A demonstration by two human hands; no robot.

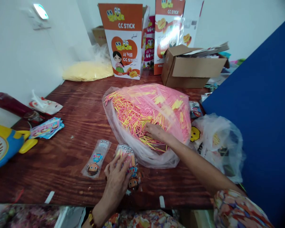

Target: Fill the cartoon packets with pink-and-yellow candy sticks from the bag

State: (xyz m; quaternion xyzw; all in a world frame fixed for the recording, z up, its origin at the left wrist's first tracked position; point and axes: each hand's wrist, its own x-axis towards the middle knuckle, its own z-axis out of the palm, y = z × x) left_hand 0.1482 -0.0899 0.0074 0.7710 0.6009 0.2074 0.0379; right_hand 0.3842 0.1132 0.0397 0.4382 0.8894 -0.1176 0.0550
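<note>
A big clear plastic bag [154, 158] lies open on the wooden table [85, 104], heaped with thin pink and yellow sticks [142, 107]. My right hand [155, 131] reaches into the heap, its fingers curled down among the sticks. My left hand [117, 177] rests near the table's front edge and holds a printed clear packet [130, 161] that has sticks in it. Another packet [97, 158], flat with a cartoon face, lies just left of that hand.
CC Stick cartons [124, 41] and an open brown box [192, 66] stand at the back. A yellow bagged heap [87, 71] sits back left. A stack of packets [47, 128] and a yellow-blue fan [4, 145] are left. A blue board [263, 104] and a crumpled bag [216, 142] are right.
</note>
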